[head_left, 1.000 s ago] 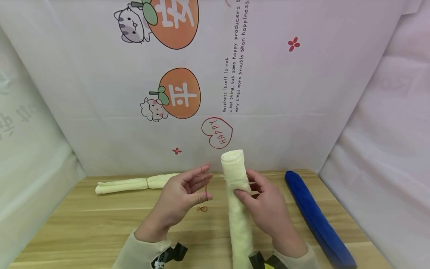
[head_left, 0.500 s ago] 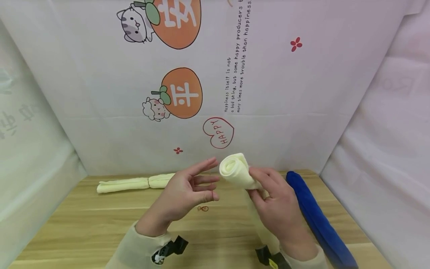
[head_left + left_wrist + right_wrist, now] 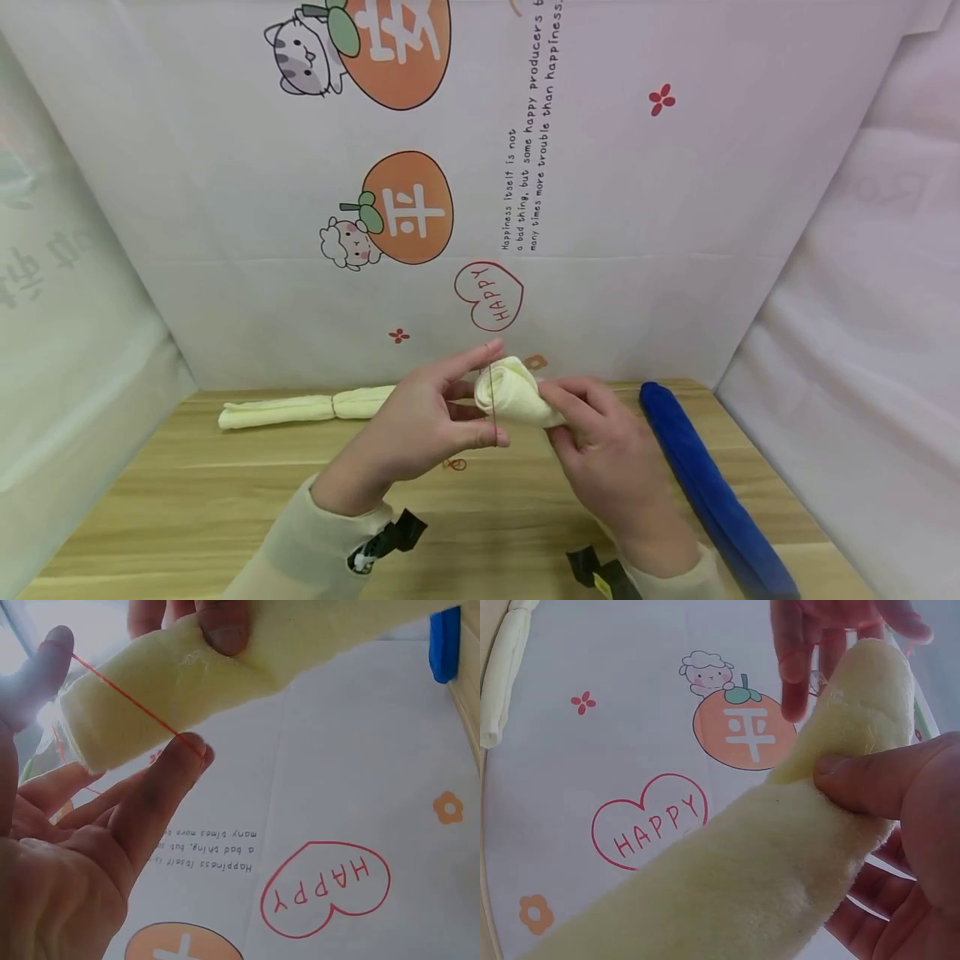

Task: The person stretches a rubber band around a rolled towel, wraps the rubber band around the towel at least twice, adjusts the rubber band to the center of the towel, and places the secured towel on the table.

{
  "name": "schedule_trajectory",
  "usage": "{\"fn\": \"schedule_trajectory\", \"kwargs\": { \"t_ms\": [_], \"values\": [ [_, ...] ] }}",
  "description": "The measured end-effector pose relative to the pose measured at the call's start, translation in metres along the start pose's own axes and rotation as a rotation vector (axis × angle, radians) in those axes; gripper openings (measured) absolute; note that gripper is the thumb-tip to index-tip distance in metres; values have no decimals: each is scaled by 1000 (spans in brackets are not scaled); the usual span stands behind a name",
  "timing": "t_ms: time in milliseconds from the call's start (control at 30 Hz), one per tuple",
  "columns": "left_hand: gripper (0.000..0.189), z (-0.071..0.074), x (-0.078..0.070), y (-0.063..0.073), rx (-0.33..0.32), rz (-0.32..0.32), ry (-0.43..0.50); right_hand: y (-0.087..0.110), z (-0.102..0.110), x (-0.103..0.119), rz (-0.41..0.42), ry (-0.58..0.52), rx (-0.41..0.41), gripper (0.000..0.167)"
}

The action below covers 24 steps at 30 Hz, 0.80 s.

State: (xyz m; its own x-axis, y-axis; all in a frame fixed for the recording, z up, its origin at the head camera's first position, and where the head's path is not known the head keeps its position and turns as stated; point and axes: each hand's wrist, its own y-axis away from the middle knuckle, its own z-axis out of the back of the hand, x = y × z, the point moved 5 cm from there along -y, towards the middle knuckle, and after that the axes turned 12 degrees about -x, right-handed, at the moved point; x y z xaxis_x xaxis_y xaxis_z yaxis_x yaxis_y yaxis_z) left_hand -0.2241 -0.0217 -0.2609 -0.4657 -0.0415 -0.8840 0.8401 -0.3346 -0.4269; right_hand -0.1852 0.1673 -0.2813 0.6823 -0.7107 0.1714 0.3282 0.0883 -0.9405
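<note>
My right hand [image 3: 611, 458] grips a pale yellow rolled towel [image 3: 517, 396] near its upper end, thumb on one side and fingers on the other. The coiled end of the roll [image 3: 742, 870] bends toward my left hand [image 3: 427, 421]. A thin red rubber band [image 3: 492, 392] is stretched between the left thumb and fingers, which are spread apart. In the left wrist view the band [image 3: 135, 703] crosses in front of the towel's end, with the spread fingers around that end. The towel's lower length is mostly hidden behind the right hand and forearm in the head view.
Another pale yellow roll [image 3: 285, 411], tied round its middle, lies at the back left of the wooden table [image 3: 187, 500]. A blue rolled towel [image 3: 712, 492] lies along the right side. Loose red rubber bands [image 3: 454, 465] sit below the left hand. A printed white cloth [image 3: 600, 208] stands behind.
The right hand has tilted the towel so its coiled end points toward the left hand. The left hand has moved right, bringing the stretched rubber band to that end.
</note>
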Motion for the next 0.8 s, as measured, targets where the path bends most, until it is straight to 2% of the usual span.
{"fn": "schedule_trajectory", "kwargs": {
  "t_ms": [133,300,400,500,600,700,800],
  "values": [
    [87,-3,-2,-4,-7,-76,-170,0,-4,3,66,3,9,47],
    [81,-7,-3,-7,6,-121,-381,1,-5,4,99,2,29,46],
    [77,-11,-4,-7,34,-149,-464,2,-7,4,110,0,41,46],
    [75,-13,-5,-7,52,-190,-510,3,-9,5,129,-9,53,46],
    [72,-14,-6,-7,42,-215,-525,3,-10,6,138,-25,57,48],
    [59,-13,-7,-7,34,-201,-510,4,-10,7,125,-37,45,51],
    [44,-12,-6,-7,20,-158,-500,3,-9,7,101,-42,39,53]
  ]
}}
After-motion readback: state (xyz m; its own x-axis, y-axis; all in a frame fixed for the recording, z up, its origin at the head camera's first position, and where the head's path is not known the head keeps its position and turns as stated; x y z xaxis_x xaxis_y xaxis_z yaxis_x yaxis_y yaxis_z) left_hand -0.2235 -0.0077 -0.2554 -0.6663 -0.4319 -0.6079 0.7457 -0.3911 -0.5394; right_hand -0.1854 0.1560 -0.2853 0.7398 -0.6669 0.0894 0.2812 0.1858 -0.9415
